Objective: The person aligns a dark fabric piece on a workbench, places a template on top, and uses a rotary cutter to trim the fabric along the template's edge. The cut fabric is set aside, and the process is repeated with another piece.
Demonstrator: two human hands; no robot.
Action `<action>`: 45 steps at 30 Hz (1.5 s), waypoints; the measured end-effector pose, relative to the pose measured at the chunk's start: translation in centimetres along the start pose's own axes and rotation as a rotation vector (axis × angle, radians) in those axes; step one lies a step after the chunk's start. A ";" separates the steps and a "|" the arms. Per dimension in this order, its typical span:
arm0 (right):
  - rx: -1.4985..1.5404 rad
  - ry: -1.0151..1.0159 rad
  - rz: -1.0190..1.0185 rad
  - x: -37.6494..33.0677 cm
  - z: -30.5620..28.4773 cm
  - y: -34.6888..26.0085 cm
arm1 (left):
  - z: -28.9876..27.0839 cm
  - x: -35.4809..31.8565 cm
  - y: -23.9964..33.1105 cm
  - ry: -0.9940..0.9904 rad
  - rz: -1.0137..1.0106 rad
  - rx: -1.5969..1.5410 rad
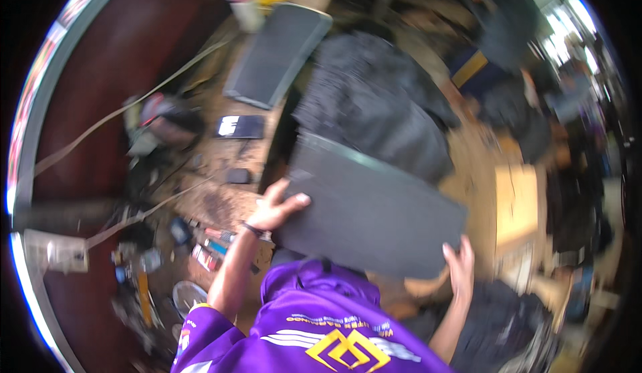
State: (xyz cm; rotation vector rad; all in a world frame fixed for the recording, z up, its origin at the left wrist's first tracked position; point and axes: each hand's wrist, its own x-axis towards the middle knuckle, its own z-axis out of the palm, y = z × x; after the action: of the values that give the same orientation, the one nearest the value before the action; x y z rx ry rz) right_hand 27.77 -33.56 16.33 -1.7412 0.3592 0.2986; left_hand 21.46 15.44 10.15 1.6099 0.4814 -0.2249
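Held panel point(374, 209): smooth, matt face, slight sheen along the edge farthest from you; base material can't be told.
Second panel point(277, 55), beyond and left of your held panel: also matt and smooth, glossier rim.
Bundle point(374, 92), just beyond your held panel: cloth-like, soft, creased, mostly matt.
Phone point(239, 127), left of the held panel: glossy, glass-like, throwing a bright reflection at you.
Bench point(221, 155), left of the held panel: wood, rough, worn, stained dark in patches.
Pale block point(516, 199), right of the held panel: wood-like, matt; blur hides any grain from you.
Your shirt point(314, 323), nearer than the held panel: smooth cloth, soft folds, printed.
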 end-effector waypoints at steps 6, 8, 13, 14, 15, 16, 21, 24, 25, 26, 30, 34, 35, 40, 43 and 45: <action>0.100 0.045 -0.041 -0.7 2.5 -1.5 | -4.0 4.6 -4.9 0.022 -0.080 -0.362; 0.206 0.051 -0.073 -1.2 3.3 -1.8 | -5.0 5.5 -6.6 0.011 -0.060 -0.383; 0.194 0.113 -0.137 -2.3 3.6 -2.6 | -5.8 6.1 -9.3 0.017 -0.060 -0.439; 0.168 0.138 -0.122 -2.3 3.5 -2.3 | -5.5 6.0 -9.4 0.042 -0.081 -0.425; 0.060 0.170 -0.198 -2.2 3.4 -1.9 | -5.2 5.9 -9.2 0.008 -0.080 -0.414; -0.059 0.213 -0.252 -2.1 3.3 -1.2 | -4.7 5.7 -9.0 -0.004 -0.099 -0.396; -0.301 0.367 -0.233 -0.9 2.7 4.6 | -0.1 3.7 -7.9 0.069 -0.223 -0.291; -0.550 0.456 -0.300 0.3 1.6 8.6 | 3.4 2.4 -7.7 0.125 -0.314 -0.186; -0.648 0.474 -0.364 0.6 1.1 9.7 | 3.9 2.1 -7.4 -0.051 -0.179 -0.208; -0.747 0.445 -0.366 0.8 0.6 10.8 | 4.7 1.4 -7.3 -0.110 -0.157 -0.279; -1.110 0.195 -0.463 1.8 -0.8 13.9 | 6.1 1.3 -6.9 -0.172 -0.085 -0.080; -1.106 0.092 -0.571 2.5 -2.0 14.3 | 6.0 1.2 -7.2 -0.147 -0.042 -0.080; -1.112 0.052 -0.573 2.8 -2.1 14.0 | 5.9 1.3 -7.4 -0.162 -0.044 -0.110; -0.894 0.058 -0.336 3.8 -1.7 12.3 | 5.9 1.0 -9.1 -0.091 -0.064 -0.048; -1.023 0.093 -0.269 3.9 -1.1 11.6 | 6.3 0.9 -10.3 -0.010 -0.144 0.042; -1.183 0.114 -0.226 3.9 -0.9 11.7 | 6.6 0.8 -10.9 0.090 -0.072 0.174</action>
State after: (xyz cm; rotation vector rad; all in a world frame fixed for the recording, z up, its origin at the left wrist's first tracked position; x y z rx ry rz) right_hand 26.71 -36.89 4.46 -2.9402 0.0270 0.2578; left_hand 18.36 9.50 -0.70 1.7802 0.6036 -0.2547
